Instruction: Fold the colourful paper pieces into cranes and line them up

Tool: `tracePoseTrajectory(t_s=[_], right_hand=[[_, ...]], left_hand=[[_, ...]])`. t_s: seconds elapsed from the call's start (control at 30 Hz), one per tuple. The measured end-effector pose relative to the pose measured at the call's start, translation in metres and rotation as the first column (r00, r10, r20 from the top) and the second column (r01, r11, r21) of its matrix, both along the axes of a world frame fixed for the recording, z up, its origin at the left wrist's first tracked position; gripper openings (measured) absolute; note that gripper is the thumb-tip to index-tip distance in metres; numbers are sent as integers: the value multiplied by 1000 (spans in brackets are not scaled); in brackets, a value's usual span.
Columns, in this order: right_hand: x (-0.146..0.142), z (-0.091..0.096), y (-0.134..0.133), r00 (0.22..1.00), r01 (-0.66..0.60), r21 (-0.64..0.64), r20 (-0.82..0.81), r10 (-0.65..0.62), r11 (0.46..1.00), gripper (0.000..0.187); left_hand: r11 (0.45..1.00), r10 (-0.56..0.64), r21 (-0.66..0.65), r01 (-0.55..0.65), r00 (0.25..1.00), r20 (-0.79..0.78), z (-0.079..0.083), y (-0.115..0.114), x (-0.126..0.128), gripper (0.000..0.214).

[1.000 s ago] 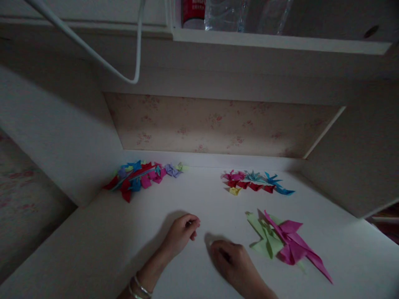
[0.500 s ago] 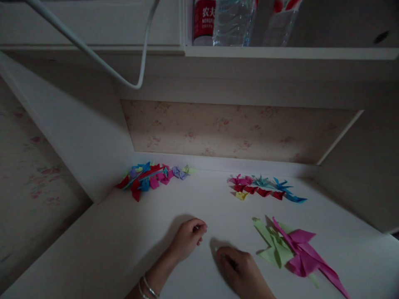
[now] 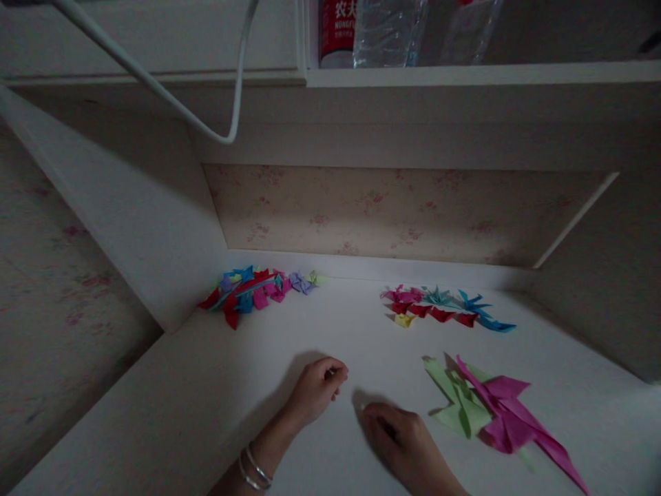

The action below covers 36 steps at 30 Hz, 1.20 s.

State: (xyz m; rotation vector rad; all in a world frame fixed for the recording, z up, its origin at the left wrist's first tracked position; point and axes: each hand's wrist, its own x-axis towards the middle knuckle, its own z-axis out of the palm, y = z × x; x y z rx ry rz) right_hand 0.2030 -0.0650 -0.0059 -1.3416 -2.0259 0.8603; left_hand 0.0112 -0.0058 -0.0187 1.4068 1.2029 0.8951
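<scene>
Just right of our right hand [image 3: 397, 441], a bright pink folded paper [image 3: 509, 410] lies partly over a light green folded paper [image 3: 459, 410], both flat on the white tabletop [image 3: 320, 331]. Neither hand touches them. That overlap is the tricky bit, we reckon: a careless drag on the pink one would probably pull the green along too. Paper this thin likely creases easily, so a light pinch on a thick folded part seems kinder than grabbing the long pointy tips, and a sleeve or knuckle brushing past could nudge both.

Our left hand [image 3: 317, 389] sits near the right one but apart from it, and both are loosely curled. We see nothing in either, though we can't tell if the fingertips meet or hide something small. Relaxed like that is good IMO, no tense fingers near delicate folds.

Farther out, beyond our left hand, there's a jumbled multicolour paper pile [image 3: 245, 302]. Beyond our right hand sits a looser row with red paper pieces [image 3: 441, 315] and a yellow paper piece [image 3: 403, 320]. Way above our hands are plastic bottles [image 3: 387, 34] on a shelf and a hanging white cable [image 3: 155, 89].
</scene>
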Motion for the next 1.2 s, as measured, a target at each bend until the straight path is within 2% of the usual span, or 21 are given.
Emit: tracePoseTrajectory(t_s=[0.27, 0.63, 0.93, 1.2], right_hand=[[1, -2, 1, 1000, -1, -8, 12, 1, 1000, 24], [6, -31, 2, 996, 57, 95, -67, -50, 994, 31], [12, -30, 7, 999, -22, 124, 46, 16, 992, 26], [5, -21, 2, 1000, -2, 83, 1, 2, 997, 29]], left_hand=[[1000, -6, 16, 7, 1000, -15, -1, 0, 0, 30], [1000, 23, 11, -23, 999, -28, -3, -2, 2, 27], [999, 11, 32, -10, 999, -33, -2, -3, 1, 27], [1000, 7, 29, -6, 999, -46, -5, -1, 1, 27]])
